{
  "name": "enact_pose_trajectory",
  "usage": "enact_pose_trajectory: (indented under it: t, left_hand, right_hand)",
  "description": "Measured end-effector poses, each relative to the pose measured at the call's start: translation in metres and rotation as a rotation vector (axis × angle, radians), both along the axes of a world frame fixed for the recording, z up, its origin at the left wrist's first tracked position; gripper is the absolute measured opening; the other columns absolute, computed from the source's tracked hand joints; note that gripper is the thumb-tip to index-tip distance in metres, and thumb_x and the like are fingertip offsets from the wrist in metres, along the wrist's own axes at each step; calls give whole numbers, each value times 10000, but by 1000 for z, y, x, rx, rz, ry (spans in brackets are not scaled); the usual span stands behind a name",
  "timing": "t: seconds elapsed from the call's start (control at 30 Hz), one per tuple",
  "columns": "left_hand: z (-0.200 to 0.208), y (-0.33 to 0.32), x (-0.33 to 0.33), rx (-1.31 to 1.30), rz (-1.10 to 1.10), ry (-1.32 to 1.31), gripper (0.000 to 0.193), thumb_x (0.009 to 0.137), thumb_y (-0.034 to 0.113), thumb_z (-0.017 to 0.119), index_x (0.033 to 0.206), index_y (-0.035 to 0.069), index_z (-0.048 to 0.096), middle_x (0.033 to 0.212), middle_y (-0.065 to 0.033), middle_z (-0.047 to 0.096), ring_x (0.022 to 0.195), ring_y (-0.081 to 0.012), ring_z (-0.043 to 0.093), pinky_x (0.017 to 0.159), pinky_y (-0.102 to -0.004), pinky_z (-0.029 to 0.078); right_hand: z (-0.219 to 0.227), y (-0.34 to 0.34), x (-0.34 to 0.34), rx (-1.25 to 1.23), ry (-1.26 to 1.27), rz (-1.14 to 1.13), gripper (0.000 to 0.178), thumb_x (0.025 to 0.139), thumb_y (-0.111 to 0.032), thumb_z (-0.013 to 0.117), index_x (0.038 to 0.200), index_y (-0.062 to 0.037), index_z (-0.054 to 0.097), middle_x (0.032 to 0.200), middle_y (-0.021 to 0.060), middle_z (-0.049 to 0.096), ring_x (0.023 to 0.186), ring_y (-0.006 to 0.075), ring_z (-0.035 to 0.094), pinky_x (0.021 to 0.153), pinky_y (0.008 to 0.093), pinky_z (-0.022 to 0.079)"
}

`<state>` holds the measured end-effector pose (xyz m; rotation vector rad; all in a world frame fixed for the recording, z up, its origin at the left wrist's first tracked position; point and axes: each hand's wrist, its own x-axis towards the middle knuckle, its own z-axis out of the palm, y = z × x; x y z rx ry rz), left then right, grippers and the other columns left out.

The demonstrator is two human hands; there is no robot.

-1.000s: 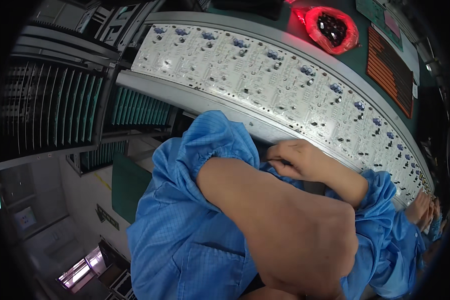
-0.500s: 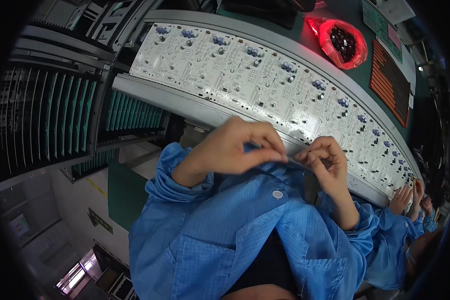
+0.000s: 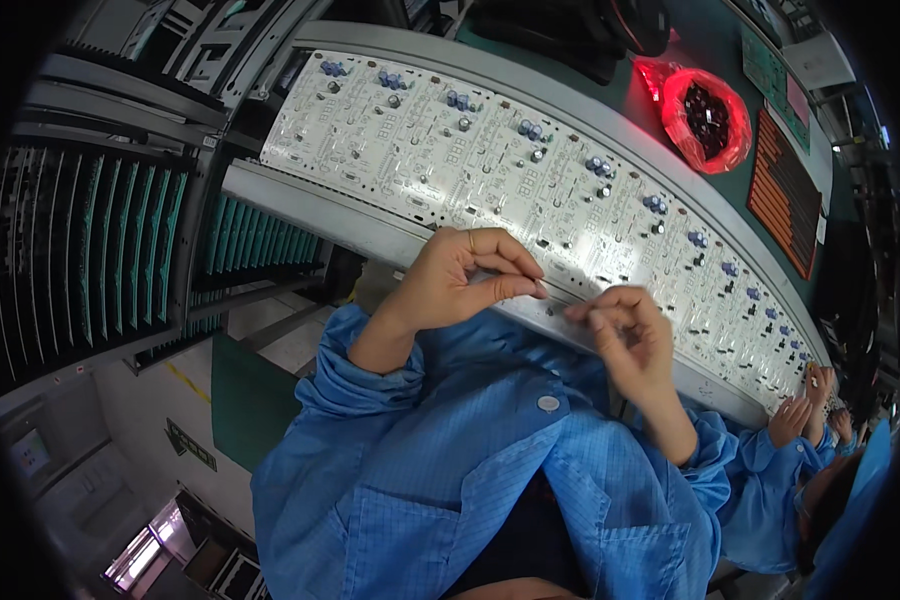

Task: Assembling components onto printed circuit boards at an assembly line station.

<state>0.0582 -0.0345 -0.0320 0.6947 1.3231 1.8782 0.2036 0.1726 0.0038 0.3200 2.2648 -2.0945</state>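
Note:
My left hand (image 3: 467, 281) is over the near metal rail (image 3: 360, 220), its thumb and forefinger pinched together. Whatever is between those fingertips is too small to name. To its right is my right hand (image 3: 632, 338), fingers curled toward the thumb and a little blurred; what it grips, if anything, is hidden. A small gap separates the two sets of fingertips. Just beyond them runs a row of white circuit boards (image 3: 420, 135), fitted with blue capacitors (image 3: 457, 100), dark cylindrical parts and other small components.
Behind the far rail, a red bag (image 3: 677, 115) of small dark parts sits on a green mat beside an orange-brown slotted tray (image 3: 782, 195). Racks of upright boards (image 3: 100, 260) stand at left. A co-worker's hands (image 3: 795, 415) are over the line at right.
Both hands have shifted slightly left and away from my body, over the rail. The gap between the fingertips looks a little wider. The view has shifted slightly.

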Motion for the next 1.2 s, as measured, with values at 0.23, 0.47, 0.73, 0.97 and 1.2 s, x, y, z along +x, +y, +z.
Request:
enact_pose_trajectory:
  t: [0.23, 0.47, 0.73, 0.97, 1.2]
  left_hand:
    - [0, 3, -1, -57, -42, 32, 131, 855, -76, 660, 985, -74, 648, 940, -161, 713, 926, -204, 695, 836, -290, 549]
    - [-2, 4, 2, -18, -8, 41, 134, 873, -32, 668, 1005, -53, 661, 920, -106, 709, 891, -151, 692, 794, -247, 538]
    - [-4, 2, -1, -53, 10, 78, 140, 880, -58, 638, 1020, -64, 642, 934, -149, 700, 921, -208, 692, 817, -293, 550]
    - [-9, 4, 2, -33, 28, 115, 145, 880, -60, 636, 1024, -56, 642, 939, -136, 699, 918, -191, 688, 816, -283, 544]
    - [-7, 5, 2, -51, 16, 132, 149, 883, -81, 617, 1030, -64, 630, 946, -154, 697, 931, -209, 689, 830, -304, 552]
  right_hand:
    - [-24, -13, 1, 98, 148, 363, 191, 927, 37, 556, 1103, 45, 482, 1015, 171, 688, 1001, 201, 676, 886, 296, 526]
    - [-28, -15, 4, 25, 169, 286, 181, 934, 44, 537, 1107, 42, 484, 1037, 174, 687, 1009, 198, 672, 889, 288, 522]
    - [-27, -17, 0, -118, 64, 125, 172, 955, 35, 522, 1122, 36, 482, 1067, 153, 689, 1039, 169, 648, 927, 291, 496]
    - [-22, -24, -2, -90, 7, 44, 185, 952, 38, 528, 1133, 30, 488, 1071, 139, 692, 1028, 156, 648, 903, 275, 506]
    - [-15, -29, -4, 105, -9, -9, 196, 938, 34, 557, 1126, 23, 501, 1020, 127, 707, 977, 149, 667, 849, 252, 523]
